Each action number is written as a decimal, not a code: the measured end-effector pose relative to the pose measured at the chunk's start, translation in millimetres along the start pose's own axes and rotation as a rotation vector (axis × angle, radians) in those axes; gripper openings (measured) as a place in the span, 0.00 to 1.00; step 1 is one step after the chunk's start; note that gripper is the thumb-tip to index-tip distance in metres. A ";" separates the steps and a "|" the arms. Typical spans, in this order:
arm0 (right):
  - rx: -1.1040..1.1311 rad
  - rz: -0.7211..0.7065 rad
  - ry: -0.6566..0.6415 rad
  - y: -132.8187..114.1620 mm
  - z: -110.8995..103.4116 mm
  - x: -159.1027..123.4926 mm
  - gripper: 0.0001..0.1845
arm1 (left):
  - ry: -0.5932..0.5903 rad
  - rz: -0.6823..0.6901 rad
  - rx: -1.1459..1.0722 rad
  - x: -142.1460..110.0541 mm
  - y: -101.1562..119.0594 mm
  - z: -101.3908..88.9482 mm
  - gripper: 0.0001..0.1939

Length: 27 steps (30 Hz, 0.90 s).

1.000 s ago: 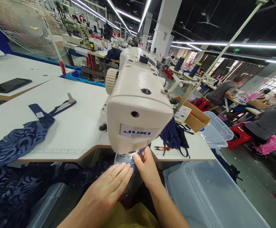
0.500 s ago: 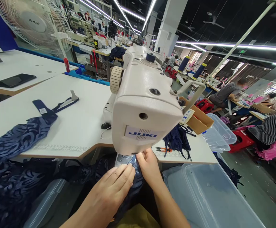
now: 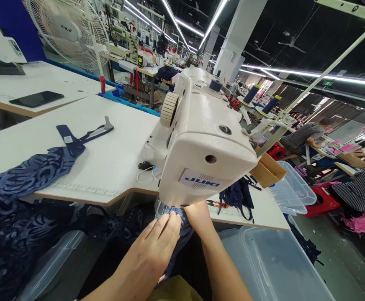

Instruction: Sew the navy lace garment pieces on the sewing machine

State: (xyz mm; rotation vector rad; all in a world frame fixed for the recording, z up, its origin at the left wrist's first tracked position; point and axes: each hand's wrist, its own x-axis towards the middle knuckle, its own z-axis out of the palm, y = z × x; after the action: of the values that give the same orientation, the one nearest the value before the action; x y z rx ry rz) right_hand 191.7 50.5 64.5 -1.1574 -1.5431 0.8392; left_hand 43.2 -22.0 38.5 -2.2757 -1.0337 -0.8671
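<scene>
Navy fabric (image 3: 186, 233) lower centre, below sewing machine (image 3: 204, 142); left hand (image 3: 159, 246) on it, right hand (image 3: 199, 215) beside, fingertips hidden; can't tell either grip.

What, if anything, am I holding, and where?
Can't tell: left hand lies atop blue patterned fabric, thumb hidden; right hand is partly behind the sewing machine.

The handled cloth (image 3: 184, 227) is blue, the sewing machine (image 3: 198, 150) cream, the garment (image 3: 34, 169) swirled navy and paler blue.

White ceiling tubes (image 3: 214, 23) glare high beyond the right hand (image 3: 199, 215), itself brightly lit; deep shadow left of the left hand (image 3: 160, 244); wide-angle edges stretch.
</scene>
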 end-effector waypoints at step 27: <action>0.009 -0.114 0.023 -2.6 7.6 7.5 0.18 | 0.072 -0.037 0.110 6.7 6.2 1.0 0.14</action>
State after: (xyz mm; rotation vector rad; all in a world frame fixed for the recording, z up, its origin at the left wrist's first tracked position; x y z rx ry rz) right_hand 183.3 57.1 67.2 -1.0585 -1.5694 0.7535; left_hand 51.8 -21.8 41.6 -2.1253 -1.0676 -0.8789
